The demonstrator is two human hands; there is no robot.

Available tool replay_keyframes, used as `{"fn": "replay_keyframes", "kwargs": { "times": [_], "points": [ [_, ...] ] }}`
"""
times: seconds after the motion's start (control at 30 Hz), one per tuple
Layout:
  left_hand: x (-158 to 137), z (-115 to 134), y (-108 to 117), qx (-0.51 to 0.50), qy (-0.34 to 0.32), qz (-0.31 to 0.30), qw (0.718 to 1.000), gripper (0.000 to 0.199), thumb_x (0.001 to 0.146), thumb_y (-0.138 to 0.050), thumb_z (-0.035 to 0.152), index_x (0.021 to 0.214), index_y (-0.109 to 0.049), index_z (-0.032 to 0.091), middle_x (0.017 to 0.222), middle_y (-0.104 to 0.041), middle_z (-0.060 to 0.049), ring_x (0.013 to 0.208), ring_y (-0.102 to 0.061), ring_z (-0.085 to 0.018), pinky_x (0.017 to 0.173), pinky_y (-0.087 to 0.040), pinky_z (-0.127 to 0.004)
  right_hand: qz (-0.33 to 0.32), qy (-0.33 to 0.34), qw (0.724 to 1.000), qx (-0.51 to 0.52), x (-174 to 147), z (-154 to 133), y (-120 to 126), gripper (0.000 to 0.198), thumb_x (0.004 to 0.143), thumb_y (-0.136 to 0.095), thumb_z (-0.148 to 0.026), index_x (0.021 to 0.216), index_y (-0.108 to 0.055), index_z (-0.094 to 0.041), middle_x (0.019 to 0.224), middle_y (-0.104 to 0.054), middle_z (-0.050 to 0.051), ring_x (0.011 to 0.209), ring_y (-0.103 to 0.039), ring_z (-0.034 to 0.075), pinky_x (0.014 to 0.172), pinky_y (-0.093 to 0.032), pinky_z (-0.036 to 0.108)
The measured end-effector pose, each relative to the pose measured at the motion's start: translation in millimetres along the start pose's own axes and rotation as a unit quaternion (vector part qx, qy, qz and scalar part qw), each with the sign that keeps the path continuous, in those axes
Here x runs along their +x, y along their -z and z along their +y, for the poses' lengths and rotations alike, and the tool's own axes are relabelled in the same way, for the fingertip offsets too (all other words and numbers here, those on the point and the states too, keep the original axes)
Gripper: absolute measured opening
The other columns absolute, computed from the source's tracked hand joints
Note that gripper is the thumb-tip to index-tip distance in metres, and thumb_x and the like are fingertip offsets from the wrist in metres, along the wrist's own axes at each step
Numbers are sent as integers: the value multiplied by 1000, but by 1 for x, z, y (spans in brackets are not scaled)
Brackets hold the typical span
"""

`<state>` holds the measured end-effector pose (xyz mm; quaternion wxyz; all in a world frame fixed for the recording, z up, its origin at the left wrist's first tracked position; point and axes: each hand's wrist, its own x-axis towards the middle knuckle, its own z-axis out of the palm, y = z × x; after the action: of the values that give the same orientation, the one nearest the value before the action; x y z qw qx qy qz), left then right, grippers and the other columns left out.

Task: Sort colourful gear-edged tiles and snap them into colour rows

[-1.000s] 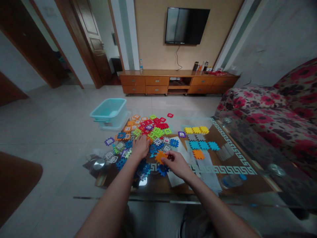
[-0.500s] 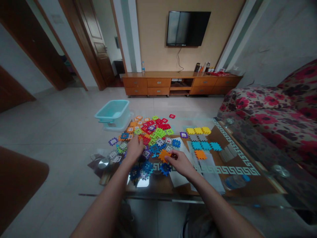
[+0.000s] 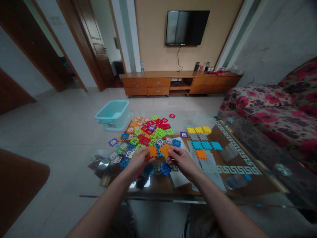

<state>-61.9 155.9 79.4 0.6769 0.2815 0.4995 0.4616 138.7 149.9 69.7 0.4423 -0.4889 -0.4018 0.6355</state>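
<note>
My left hand [image 3: 139,161] is closed on an orange interlocking tile [image 3: 153,151] with notched edges. A second orange tile [image 3: 164,150] is pinched in my right hand [image 3: 179,160], close beside the first. Both are held above the glass table; whether their edges touch I cannot tell. Under and behind my hands lies a loose pile of red tiles [image 3: 163,125], lime green tiles [image 3: 158,134], blue tiles and window-like frames. A dark blue tile [image 3: 166,169] lies just below my right hand's tile.
On the right, yellow tiles [image 3: 198,130], grey tiles [image 3: 198,137], light blue tiles [image 3: 206,145] and one orange tile [image 3: 200,154] lie in rows. A turquoise tub [image 3: 112,114] stands at the table's far left. A plastic bottle [image 3: 238,181] shows at the right, and a flowered sofa [image 3: 264,102] beyond.
My left hand has come out of the pile toward the right and now holds an orange tile. My right hand keeps its orange tile, raised slightly.
</note>
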Motion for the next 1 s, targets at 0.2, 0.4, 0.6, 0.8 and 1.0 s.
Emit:
{"fn": "replay_keyframes", "kwargs": {
  "times": [0.2, 0.4, 0.6, 0.8, 1.0],
  "points": [
    [-26, 3, -29, -56, 46, -72, 995, 14, 91, -55, 18, 91, -68, 13, 103, -72, -12, 86, -69, -18, 77, -59, -31, 27, 4, 999, -33, -3, -9, 0, 54, 65, -83, -49, 106, -65, -19, 75, -68, -1, 61, -61, 13, 63, -51, 28],
    [-34, 5, -31, -53, 43, -83, 994, 14, 88, -67, 25, 94, -71, 13, 107, -71, -12, 89, -68, -17, 80, -58, -29, 25, 30, 997, -60, -2, -6, 3, 49, 68, -79, -51, 105, -67, -21, 82, -66, 1, 66, -60, 15, 63, -52, 30],
    [-34, 3, -28, -56, 45, -108, 992, 27, 79, -80, 34, 94, -72, 14, 102, -70, -9, 84, -66, -15, 78, -55, -26, -7, 41, 996, -85, -9, -12, -2, 47, 75, -75, -50, 111, -67, -21, 102, -69, 6, 80, -63, 17, 66, -51, 29],
    [-31, -1, -26, -66, 67, -129, 987, 36, 69, -87, 39, 91, -73, 14, 93, -70, -7, 83, -66, -14, 79, -53, -26, -64, 67, 987, -130, -13, -17, -3, 40, 80, -72, -49, 109, -69, -21, 108, -71, 6, 92, -64, 19, 74, -51, 29],
    [-30, -2, -25, -108, 103, -122, 981, 34, 70, -86, 35, 93, -72, 13, 89, -71, -6, 80, -66, -14, 77, -52, -26, -87, 92, 979, -161, -10, -13, 0, 38, 83, -70, -50, 106, -71, -20, 106, -72, 7, 93, -66, 20, 83, -54, 35]
  ]
}}
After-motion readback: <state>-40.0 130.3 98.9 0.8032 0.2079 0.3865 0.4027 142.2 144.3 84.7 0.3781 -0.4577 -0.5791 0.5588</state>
